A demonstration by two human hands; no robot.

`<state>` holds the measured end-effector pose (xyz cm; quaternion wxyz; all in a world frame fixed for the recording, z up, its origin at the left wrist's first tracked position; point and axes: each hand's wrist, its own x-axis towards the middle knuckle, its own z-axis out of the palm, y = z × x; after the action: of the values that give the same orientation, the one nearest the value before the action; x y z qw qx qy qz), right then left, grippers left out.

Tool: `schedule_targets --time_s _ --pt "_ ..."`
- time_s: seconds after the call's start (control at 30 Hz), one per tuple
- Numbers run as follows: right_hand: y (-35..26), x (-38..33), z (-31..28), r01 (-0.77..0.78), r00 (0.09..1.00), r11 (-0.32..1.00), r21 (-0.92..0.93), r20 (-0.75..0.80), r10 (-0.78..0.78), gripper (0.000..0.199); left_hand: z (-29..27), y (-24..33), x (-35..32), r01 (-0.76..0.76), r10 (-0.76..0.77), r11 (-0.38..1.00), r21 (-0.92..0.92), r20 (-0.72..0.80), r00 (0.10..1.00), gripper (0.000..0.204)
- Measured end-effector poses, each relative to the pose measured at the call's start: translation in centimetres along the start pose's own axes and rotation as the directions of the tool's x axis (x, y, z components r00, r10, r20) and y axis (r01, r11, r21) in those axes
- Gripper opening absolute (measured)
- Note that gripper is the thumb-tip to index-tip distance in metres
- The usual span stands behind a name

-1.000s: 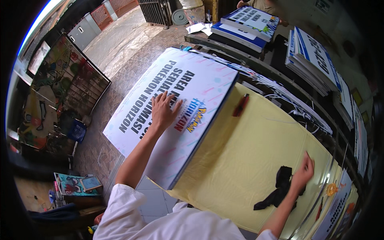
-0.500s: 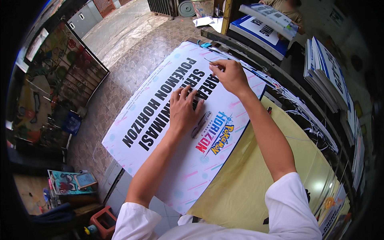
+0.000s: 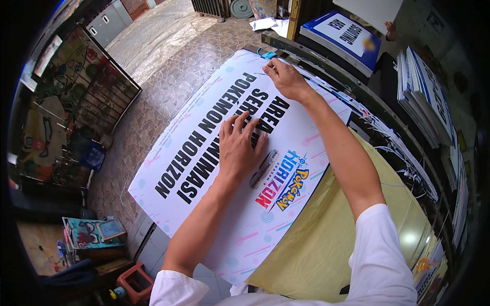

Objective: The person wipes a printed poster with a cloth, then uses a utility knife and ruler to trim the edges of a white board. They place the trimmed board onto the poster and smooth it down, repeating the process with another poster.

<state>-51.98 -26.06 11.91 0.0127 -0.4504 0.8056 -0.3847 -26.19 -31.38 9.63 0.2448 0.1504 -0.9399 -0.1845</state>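
Nearest, at about six o'clock, two white sleeves come in from the lower edge, one per forearm. Just beyond them the yellow sheet (image 3: 326, 245) covers the counter (image 3: 408, 168), and one large white printed sign (image 3: 224, 168) with bold black lettering and a coloured logo lies across it, its left half overhanging the counter edge above the stone floor (image 3: 153, 97).

The left hand (image 3: 240, 148) lies open and flat at the middle of the sign, fingers spread, palm pressing down. The right hand (image 3: 286, 79), further off at about twelve o'clock, rests at the sign's far edge with fingers curled as if pinching something thin there; whether it holds a small tool or only the edge is too small to tell.

The step in hand looks like steadying the sign while its far edge is worked. A next move would probably call for keeping the left palm firm so the overhanging sheet does not slide or tip off.

Farther out, at one o'clock, one blue-and-white board (image 3: 342, 38) lies on a rack, and at two to three o'clock a stack of similar boards (image 3: 429, 97) stands edge-on, too many to count. At eight o'clock one small red stool (image 3: 133, 282) sits on the floor.
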Motion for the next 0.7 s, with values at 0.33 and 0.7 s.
schedule_targets --time_s 0.33,0.7 --pt "-0.1 -0.4 1.2 -0.031 0.978 0.997 -0.067 -0.210 0.017 0.018 -0.1 -0.1 0.0 -0.002 0.001 1.000 0.014 0.012 1.000 0.042" --pt "0.8 -0.6 3.7 0.018 0.945 0.990 -0.140 -0.321 -0.063 0.016 0.1 -0.1 -0.1 -0.009 0.009 1.000 0.005 0.007 1.000 0.043"
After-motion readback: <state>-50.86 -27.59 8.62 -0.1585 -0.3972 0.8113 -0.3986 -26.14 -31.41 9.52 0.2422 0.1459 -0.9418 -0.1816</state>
